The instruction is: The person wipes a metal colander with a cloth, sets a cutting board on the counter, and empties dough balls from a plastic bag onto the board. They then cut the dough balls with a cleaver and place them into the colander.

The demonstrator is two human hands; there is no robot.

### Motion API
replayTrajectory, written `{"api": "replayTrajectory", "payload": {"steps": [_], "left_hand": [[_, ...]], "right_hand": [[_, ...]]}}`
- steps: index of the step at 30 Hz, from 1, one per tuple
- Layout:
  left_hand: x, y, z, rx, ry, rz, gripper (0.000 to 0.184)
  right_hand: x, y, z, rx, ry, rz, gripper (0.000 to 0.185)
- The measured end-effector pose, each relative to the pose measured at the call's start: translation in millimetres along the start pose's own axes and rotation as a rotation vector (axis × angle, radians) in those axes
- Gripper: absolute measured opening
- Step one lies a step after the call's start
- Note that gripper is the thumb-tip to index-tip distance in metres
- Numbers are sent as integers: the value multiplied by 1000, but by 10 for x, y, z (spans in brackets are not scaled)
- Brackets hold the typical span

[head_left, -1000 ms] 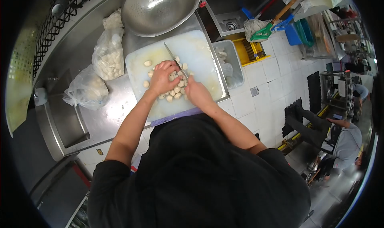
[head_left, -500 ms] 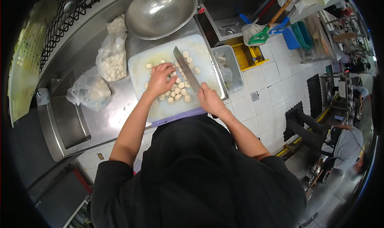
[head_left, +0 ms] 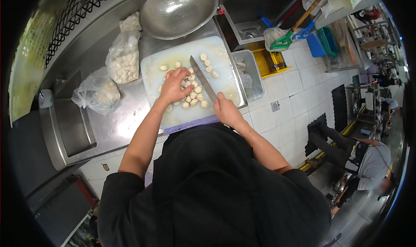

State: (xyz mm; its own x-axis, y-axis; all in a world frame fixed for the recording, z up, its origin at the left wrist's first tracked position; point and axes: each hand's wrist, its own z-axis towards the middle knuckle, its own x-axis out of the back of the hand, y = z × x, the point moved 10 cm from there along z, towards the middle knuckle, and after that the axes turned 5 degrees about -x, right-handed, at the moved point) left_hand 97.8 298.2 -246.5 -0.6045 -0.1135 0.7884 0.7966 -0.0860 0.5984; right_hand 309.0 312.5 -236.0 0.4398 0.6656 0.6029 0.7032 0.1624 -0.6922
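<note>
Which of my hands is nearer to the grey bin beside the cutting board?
Right. Your right hand, gripping the knife, is below and left of the grey bin in view; your left hand is farther left, at the pale pieces beyond the knife.

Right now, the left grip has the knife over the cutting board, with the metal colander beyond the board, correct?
Wrong side: the head view shows the right grip holding the knife over the cutting board. The metal colander is indeed beyond the board.
</note>
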Motion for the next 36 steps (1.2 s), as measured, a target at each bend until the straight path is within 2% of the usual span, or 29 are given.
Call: {"api": "replayTrajectory", "payload": {"steps": [2, 8, 13, 15, 23, 33, 36], "left_hand": [[50, 57, -29, -61, 64, 21, 43], [52, 3, -13, -26, 6, -25, 40], [74, 15, -53, -35, 64, -30, 38], [76, 8, -66, -30, 76, -38, 38], [71, -13, -77, -49, 89, -16, 40], [38, -22, -29, -68, 41, 11, 41], [20, -3, -14, -80, 3, 30, 40]], "right_hand": [[-40, 26, -2, -14, 3, 0, 21], [-210, -52, -15, -36, -16, -61, 23], [-289, -72, -59, -98, -76, -56, 24], [-325, -79, -54, -44, -38, -68, 24], [-257, -41, -18, -82, 7, -79, 23], [-139, -331, -326, -25, -14, -73, 20], [-161, -334, -362, -68, -39, -73, 19]]}}
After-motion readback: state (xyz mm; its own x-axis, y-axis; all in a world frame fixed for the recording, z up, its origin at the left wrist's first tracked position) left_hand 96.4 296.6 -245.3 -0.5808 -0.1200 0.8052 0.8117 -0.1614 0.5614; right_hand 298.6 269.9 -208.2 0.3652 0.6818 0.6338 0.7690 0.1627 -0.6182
